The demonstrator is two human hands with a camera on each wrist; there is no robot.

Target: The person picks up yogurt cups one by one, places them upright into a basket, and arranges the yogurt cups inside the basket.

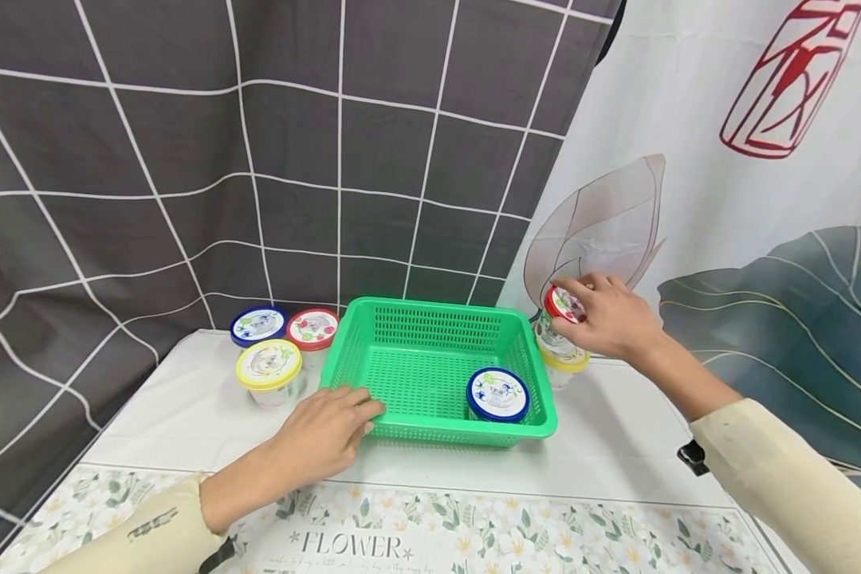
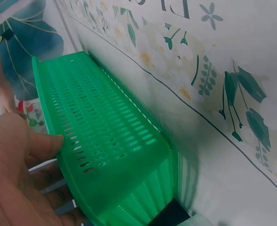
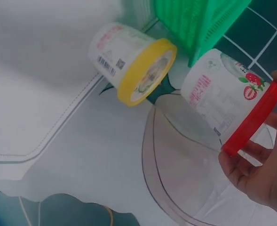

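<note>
My right hand (image 1: 606,315) grips a white tub with a red lid (image 3: 237,101) by that lid, fingers spread round its edge. The right wrist view shows strawberries printed on the tub's side. Below it, beside the basket, a yellow-lidded tub (image 3: 133,63) stands on the table. At the near left corner of the green plastic basket (image 1: 430,430), my left hand (image 1: 326,430) holds the rim, its thumb (image 2: 49,145) on the outer side and the fingers on the inner side. A blue-lidded tub (image 1: 498,395) sits upright inside the basket, at its near right corner.
Left of the basket stand a blue-lidded tub (image 1: 258,325), a red-lidded tub (image 1: 312,328) and a yellow-lidded tub (image 1: 269,365), close together. A dark checked curtain (image 1: 287,135) hangs behind the white table (image 1: 186,414). A flower-printed strip (image 1: 402,526) runs along the front.
</note>
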